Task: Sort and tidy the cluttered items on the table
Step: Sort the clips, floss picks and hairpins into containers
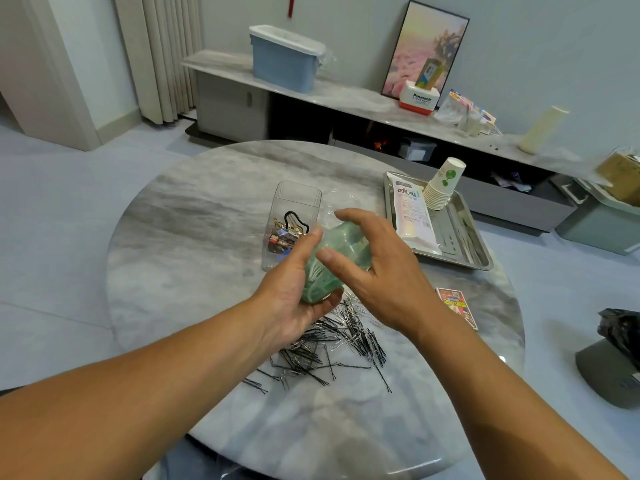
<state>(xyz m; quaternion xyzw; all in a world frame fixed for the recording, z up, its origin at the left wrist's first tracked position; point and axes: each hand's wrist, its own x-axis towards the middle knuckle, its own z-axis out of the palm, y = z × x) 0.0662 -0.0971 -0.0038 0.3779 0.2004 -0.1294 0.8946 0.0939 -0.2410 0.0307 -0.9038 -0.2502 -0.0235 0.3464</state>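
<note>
Head view: my left hand [294, 289] grips the green jar [332, 265] above the pins [332, 344] on the bench [194, 237]; right hand [377, 271] hovers spread, empty. Next, I judge, gather pins into it.

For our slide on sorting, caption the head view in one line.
Left hand holds a green plastic container above scattered hairpins; right hand reaches over it.
</note>
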